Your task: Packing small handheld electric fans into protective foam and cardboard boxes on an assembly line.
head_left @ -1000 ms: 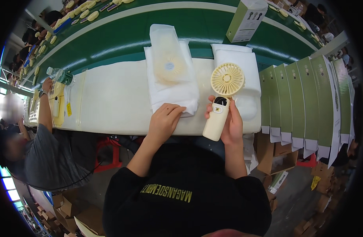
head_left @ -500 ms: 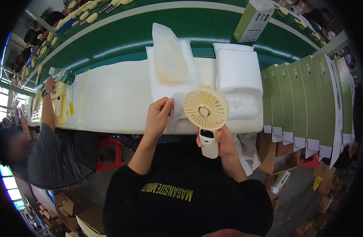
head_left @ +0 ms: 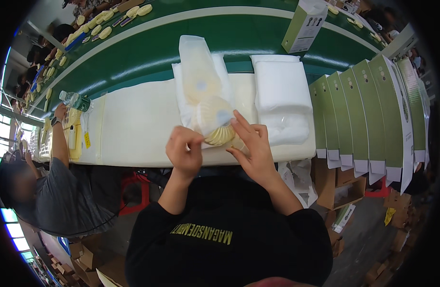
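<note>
A cream handheld fan (head_left: 221,136) is mostly inside a translucent white bag (head_left: 211,111), its ribbed round head showing at the near end. I cannot see its handle. My left hand (head_left: 184,149) pinches the bag's near left edge beside the fan head. With fingers stretched and thumb apart, my right hand (head_left: 255,150) touches the right side of the bagged fan. Beneath lies a white padded pouch (head_left: 179,91) with another translucent bag (head_left: 193,50) on it, a pale yellowish round shape showing through.
White padded packs (head_left: 282,88) lie to the right, beside a row of green boxes (head_left: 358,115). One green-and-white box (head_left: 304,26) stands on the green conveyor (head_left: 181,40). At left, a co-worker's hand (head_left: 60,111) is near a plastic bottle (head_left: 75,101).
The fan has moved from upright in my right hand down into the bag on the left. My right hand has released the handle and spread its fingers. My left hand still pinches the bag.
</note>
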A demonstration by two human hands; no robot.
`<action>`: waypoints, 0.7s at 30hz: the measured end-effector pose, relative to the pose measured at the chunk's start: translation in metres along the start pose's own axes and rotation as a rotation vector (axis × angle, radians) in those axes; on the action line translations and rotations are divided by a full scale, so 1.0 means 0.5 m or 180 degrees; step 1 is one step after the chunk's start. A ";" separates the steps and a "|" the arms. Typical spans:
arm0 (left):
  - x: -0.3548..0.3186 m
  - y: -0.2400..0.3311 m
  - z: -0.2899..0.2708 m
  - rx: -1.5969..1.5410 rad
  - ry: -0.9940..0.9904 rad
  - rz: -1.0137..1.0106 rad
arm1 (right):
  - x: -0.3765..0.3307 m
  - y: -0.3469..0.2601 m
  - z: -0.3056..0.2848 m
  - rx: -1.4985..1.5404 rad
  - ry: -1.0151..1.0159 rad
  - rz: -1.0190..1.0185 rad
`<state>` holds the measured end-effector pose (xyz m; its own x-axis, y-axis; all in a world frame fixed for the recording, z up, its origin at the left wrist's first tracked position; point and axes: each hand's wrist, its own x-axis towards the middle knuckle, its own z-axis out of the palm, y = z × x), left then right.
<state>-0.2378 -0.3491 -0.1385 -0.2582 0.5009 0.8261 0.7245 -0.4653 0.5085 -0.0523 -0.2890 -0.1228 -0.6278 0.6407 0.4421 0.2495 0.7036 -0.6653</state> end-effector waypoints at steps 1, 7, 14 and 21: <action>-0.009 0.018 0.006 -0.0101 -0.0250 0.0173 | 0.003 -0.001 0.000 -0.0131 0.0245 0.0024; -0.078 0.086 0.073 -0.2287 -0.0858 -0.2498 | 0.022 -0.010 0.022 0.1453 0.1167 0.0893; -0.037 0.051 0.058 -0.2603 -0.0556 -0.3305 | -0.053 0.056 0.028 0.0301 0.0894 -0.0017; 0.078 0.117 0.079 -0.1488 -0.2160 0.0631 | -0.056 0.067 -0.001 -0.1256 0.3187 -0.1255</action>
<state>-0.1800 -0.3280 -0.0860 0.3934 0.6382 0.6618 0.3386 -0.7698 0.5411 -0.0261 -0.2830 -0.1570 0.1109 0.1869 0.9761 0.4905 0.8439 -0.2173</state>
